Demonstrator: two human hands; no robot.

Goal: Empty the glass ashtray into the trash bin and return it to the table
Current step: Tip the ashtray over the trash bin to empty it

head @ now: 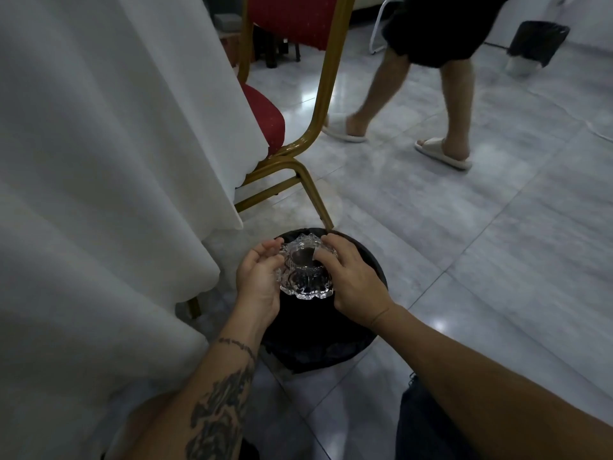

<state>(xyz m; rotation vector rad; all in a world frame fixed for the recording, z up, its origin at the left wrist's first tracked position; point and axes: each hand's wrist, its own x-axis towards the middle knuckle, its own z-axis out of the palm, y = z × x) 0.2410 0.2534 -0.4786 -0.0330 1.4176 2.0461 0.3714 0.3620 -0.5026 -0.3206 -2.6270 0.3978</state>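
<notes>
Directly over the black-lined trash bin, you hold the glass ashtray between both hands, so the drop line from dish to bin mouth is already straight down. Your left hand cups its left rim with the fingers curled loosely around the scalloped edge; your right hand covers the right side, fingertips reaching over the rim toward the bowl. Both hands touch it, so neither is nearer. The dish is roughly round, with no long axis to speak of, and it looks tilted, though the clear glass makes it hard to tell which way its bowl faces. A dark patch shows through its middle; you cannot tell whether that is ash or the bin liner behind. Nothing can be made out inside the dark bin. The table under the white tablecloth stands to your left, close by for the return, with a red chair tucked against it.
</notes>
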